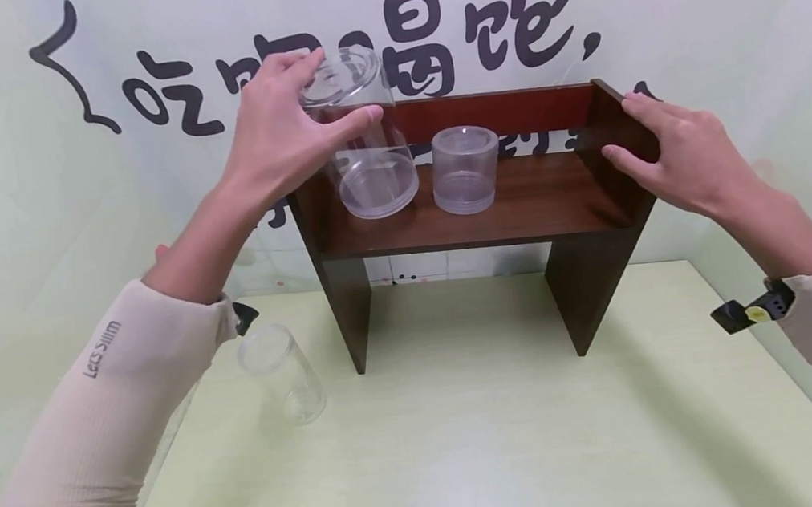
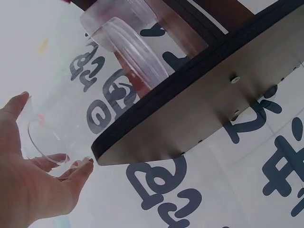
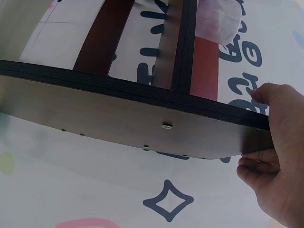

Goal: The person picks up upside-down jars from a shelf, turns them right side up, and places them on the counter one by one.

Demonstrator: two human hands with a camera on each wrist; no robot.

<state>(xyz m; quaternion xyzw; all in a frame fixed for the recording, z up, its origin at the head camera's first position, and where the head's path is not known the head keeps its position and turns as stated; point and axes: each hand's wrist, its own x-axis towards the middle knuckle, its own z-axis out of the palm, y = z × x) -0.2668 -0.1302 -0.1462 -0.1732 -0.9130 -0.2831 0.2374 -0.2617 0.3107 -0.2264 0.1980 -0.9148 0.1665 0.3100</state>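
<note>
Left hand grasps a cup at the shelf's left end.

The left hand (image 1: 281,148) curls round the tall clear plastic cup (image 1: 365,140), upside down, axis tilted, rim touching the dark brown wooden shelf (image 1: 518,211). The right hand (image 1: 680,153), fingers straight, rests on the shelf's right side panel, well apart from the cup.

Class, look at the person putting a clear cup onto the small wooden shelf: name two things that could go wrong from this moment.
1. The left hand holds the upside-down clear cup tilted at the shelf's left end; set down carelessly, it might tip off the edge.
2. The second cup stands close beside it and could get knocked.
3. The right hand only steadies the shelf's side panel; a push might shift the shelf.
</note>
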